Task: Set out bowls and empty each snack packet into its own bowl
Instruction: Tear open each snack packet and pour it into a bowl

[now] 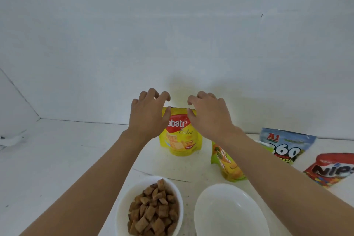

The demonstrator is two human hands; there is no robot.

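Yellow packet look: your yellow packet is a glossy pouch with a red badge and white letters across its upper front. Pale wafer squares are printed lower down.
Yellow packet place: it stands near the far edge of the desk, close to the white wall and about midway along that edge.
Yellow packet axis: it is upright on its base with its long axis vertical. The printed front faces you and the top edge points up.
Left grip: your left grip is at the packet's top left corner. It is released, the fingers curled like a claw above the top edge and the thumb tip at that edge.
Right grip: your right grip mirrors it at the top right corner, also released. Its thumb is at the edge and its fingers are clear above it.
Filled bowl: a white filled bowl sits at the near edge under your left forearm, heaped with brown pieces shaped like small pillows.
Empty bowl: a white empty bowl sits just beside it on the right.
Green packet: the green packet is between the yellow packet and the empty bowl. Your right forearm crosses in front and hides its upper part.
Blue packet: the blue packet is near the far edge, to the right.
Red packet: the red packet lies towards the right edge and is cut off by the frame.
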